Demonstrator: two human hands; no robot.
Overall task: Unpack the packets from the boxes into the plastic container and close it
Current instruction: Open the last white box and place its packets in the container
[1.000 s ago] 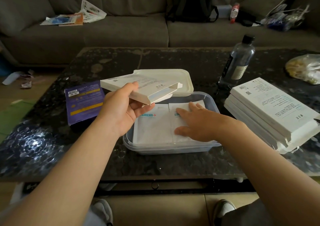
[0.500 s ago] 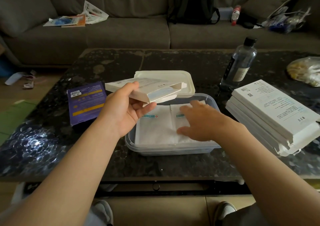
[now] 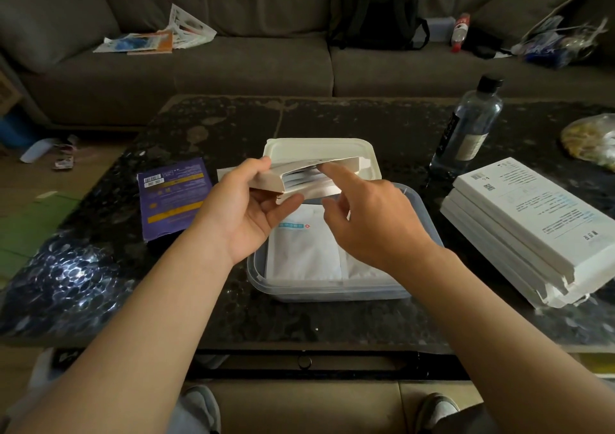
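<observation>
My left hand (image 3: 248, 212) grips a flat white box (image 3: 319, 175) above the clear plastic container (image 3: 332, 292), the box's open end turned towards me. White packets (image 3: 301, 180) show inside that opening. My right hand (image 3: 372, 220) hovers over the container with its index finger stretched to the box's opening, touching the upper edge. Flat white packets (image 3: 303, 254) lie inside the container. The container's white lid (image 3: 319, 149) rests on the table just behind it. A stack of white boxes (image 3: 535, 230) sits at the right.
A purple flat box (image 3: 171, 197) lies left of the container. A water bottle (image 3: 467, 127) stands at the back right, near a plastic bag of food (image 3: 590, 140). The dark table ends in front of my knees. A sofa with papers and a backpack stands behind.
My right hand lifted off the packets in the container and rose to the box's open end. My left hand turned the box so its opening faces me.
</observation>
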